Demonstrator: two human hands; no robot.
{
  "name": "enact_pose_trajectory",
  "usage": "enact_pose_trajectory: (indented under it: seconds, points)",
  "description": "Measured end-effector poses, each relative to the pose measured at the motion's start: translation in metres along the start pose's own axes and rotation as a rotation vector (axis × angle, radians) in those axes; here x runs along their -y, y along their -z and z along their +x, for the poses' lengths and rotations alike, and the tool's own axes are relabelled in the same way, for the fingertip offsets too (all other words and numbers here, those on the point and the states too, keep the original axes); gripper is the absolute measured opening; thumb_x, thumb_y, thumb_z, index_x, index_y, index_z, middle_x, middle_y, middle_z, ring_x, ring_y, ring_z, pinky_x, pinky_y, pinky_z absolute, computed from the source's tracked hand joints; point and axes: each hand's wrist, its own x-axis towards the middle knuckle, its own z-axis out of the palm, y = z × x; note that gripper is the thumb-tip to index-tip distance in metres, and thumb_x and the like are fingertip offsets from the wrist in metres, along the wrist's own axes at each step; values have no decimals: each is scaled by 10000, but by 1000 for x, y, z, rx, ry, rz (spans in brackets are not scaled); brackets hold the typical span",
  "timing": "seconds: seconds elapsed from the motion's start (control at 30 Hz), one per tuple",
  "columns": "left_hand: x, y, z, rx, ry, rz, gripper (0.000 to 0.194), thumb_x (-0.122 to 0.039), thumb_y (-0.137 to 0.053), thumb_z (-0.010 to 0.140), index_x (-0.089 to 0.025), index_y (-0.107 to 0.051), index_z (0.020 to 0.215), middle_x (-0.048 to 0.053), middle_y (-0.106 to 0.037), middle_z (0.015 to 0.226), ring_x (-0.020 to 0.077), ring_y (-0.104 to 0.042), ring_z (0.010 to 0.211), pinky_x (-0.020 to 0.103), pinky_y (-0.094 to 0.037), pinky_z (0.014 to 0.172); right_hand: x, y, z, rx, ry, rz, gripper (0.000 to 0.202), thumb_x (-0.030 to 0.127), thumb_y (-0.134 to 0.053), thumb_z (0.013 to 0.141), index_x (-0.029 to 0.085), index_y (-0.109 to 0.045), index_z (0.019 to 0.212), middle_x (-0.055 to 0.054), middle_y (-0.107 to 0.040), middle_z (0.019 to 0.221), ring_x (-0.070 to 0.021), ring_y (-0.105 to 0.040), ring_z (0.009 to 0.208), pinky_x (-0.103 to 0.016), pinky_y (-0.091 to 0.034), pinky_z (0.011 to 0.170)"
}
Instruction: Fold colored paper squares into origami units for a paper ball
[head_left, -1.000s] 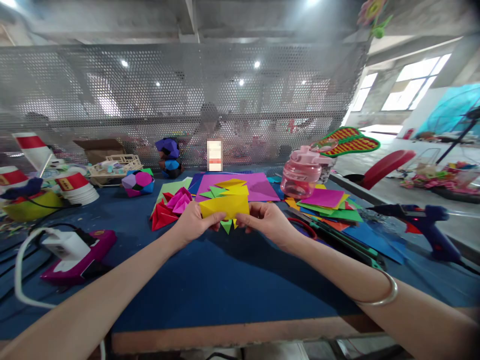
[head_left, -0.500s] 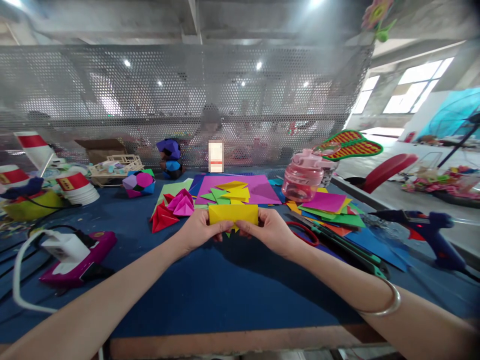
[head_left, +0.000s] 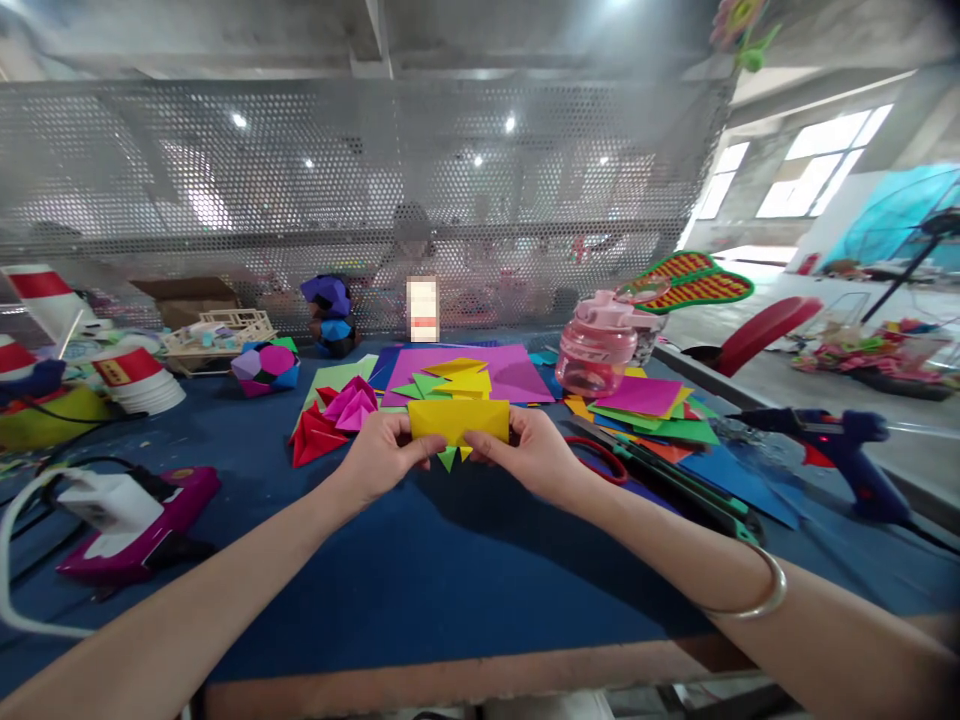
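Pinching a yellow paper (head_left: 459, 415) at its two short ends, L hand (head_left: 384, 452) & R hand (head_left: 527, 450) hold it over the table (head_left: 450, 600), approx. mid-view. Its long axis runs 9 to 3 o'clock, nearly level, broad face twd the wearer, top edge twd 12. Each grip is closed on the paper: thumbs in front, pointing in twd each other w/ a small gap between, other fingers mostly hidden behind. Small green tip (head_left: 448, 459) pokes out just below, pointing abt 6 o'clock; can't tell if it's attached. Clock centred on the paper, 12 = away: yellow folded pieces (head_left: 469, 382) at 12, on a purple sheet (head_left: 521, 375); red folded piece (head_left: 319, 440) & magenta folded piece (head_left: 352, 405) at 9, near L hand; faceted ball (head_left: 266, 368) farther off, btwn 9 & 10. Pink bottle (head_left: 596, 350) at 2; paper stack (head_left: 649, 397) btwn 2 & 3; red-handled scissors (head_left: 616, 468) btwn 3 & 4, nearest R hand. Glue gun (head_left: 851, 450) well apart at 3, nozzle twd 9. Purple power strip (head_left: 176, 515) at 8, w/ a white plug (head_left: 112, 500).
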Motion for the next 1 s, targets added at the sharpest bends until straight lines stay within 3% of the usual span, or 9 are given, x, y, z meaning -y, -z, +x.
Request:
enact_pose_trajectory:
  seconds: [0.43,0.6,0.77,1.0]
  points:
    - [7,6,2,-4,-6,42,272,-395,-761,744,-134,-695,784,-27,-630,556,121,-593,493,228,-480,511,0,3,4,-19,-9,12,343,508,-780,683,203,-658,783,-12,-676,656,-181,-606,589,-285,-475,566]
    - [16,9,3,60,24,121,213,-336,-611,939,-127,-637,971,5,-656,832,116,-626,658,277,-547,619,-3,4,5,-28,-9,12,374,529,-776,686,201,-663,826,-20,-689,686,-185,-616,608,-293,-487,584]
    - [21,12,4,55,27,164,250,-342,-599,944,-138,-620,1088,51,-660,1017,167,-658,824,341,-571,721,-4,6,6,-35,-11,5,426,597,-752,688,199,-653,802,-28,-686,675,-185,-620,601,-295,-489,574]
    - [16,12,3,39,38,208,277,-340,-595,947,-146,-604,1145,69,-650,1089,186,-659,887,369,-572,761,-1,5,5,-40,-1,14,451,618,-765,668,204,-649,805,-33,-678,670,-185,-606,578,-298,-479,549]
